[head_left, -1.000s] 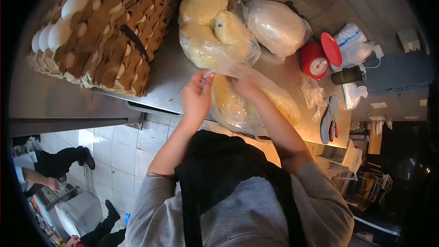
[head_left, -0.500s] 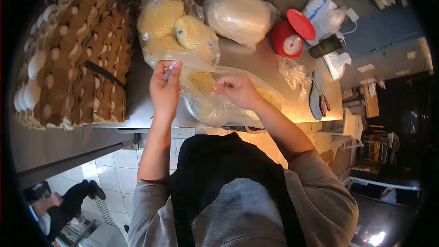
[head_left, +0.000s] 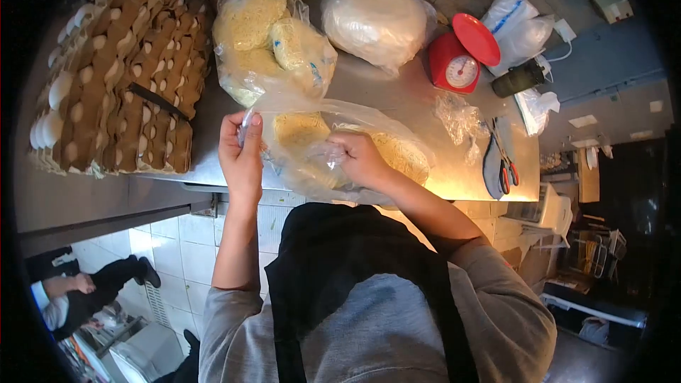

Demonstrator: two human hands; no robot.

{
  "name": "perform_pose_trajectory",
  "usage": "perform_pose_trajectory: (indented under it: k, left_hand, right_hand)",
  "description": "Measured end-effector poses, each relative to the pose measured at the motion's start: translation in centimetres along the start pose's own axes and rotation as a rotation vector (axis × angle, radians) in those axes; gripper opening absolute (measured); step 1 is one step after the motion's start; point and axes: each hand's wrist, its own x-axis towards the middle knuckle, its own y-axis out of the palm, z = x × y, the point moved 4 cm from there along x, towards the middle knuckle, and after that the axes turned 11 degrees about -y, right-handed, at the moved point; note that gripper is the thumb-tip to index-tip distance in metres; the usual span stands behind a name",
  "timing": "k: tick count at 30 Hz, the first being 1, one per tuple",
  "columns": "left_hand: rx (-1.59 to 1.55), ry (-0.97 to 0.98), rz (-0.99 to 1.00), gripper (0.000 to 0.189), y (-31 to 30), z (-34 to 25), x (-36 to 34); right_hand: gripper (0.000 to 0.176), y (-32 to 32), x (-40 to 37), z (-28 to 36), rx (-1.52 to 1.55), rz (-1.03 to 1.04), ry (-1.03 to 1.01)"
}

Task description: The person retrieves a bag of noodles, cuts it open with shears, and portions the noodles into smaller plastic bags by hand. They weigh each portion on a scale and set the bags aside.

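Observation:
A clear plastic bag [head_left: 323, 181] with pale yellow noodles [head_left: 401, 159] in it lies at the front of the steel table. My left hand [head_left: 241, 149] pinches the gathered edge of this bag at its left end. My right hand [head_left: 358, 156] is closed on the film near the bag's middle, fingers pressed together. Just behind them sits a bigger clear bag [head_left: 273, 35] holding several yellow bundles. Right of that lies a bulky whitish plastic bag [head_left: 376, 25].
Stacked egg trays [head_left: 120, 85] full of eggs fill the table's left end. On the right are a red dial scale [head_left: 454, 64], crumpled clear film [head_left: 457, 117], scissors [head_left: 505, 159] and a dark green bottle [head_left: 516, 79]. Another person [head_left: 78, 291] is at lower left.
My left hand has moved slightly left and down, and the bag's film is spread wider between my hands. My right hand has closed on the film. The camera view has shifted a little.

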Motion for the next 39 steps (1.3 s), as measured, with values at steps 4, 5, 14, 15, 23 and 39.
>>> perform_pose_trajectory:
  k: [4,5,14,15,23,39]
  left_hand:
    - [0.059,-0.045,-0.128,0.013,0.7,0.5,-0.9]
    - [0.034,-0.031,-0.194,0.014,1.0,0.8,-0.8]
    - [-0.077,0.090,-0.318,0.013,6.3,-2.2,-1.5]
    - [-0.088,0.105,-0.332,0.012,6.5,-2.2,-1.6]
    - [0.141,0.048,-0.330,0.020,6.2,-2.7,-4.8]
    - [-0.356,0.168,-0.356,0.011,0.2,-7.0,-1.1]
  right_hand:
    - [0.009,-3.9,1.7,2.1,0.071,-0.129,-0.203]
    - [0.008,-5.2,1.9,2.2,0.208,-0.243,-0.152]
    - [0.016,-23.4,-0.8,1.4,0.545,-0.944,0.003]
    - [0.019,-25.8,-2.8,-0.7,0.500,-0.978,0.003]
    - [0.051,-35.3,-19.5,-15.1,-0.830,-1.089,0.222]
    - [0.079,-4.9,-9.0,-11.0,0.060,-0.112,0.208]
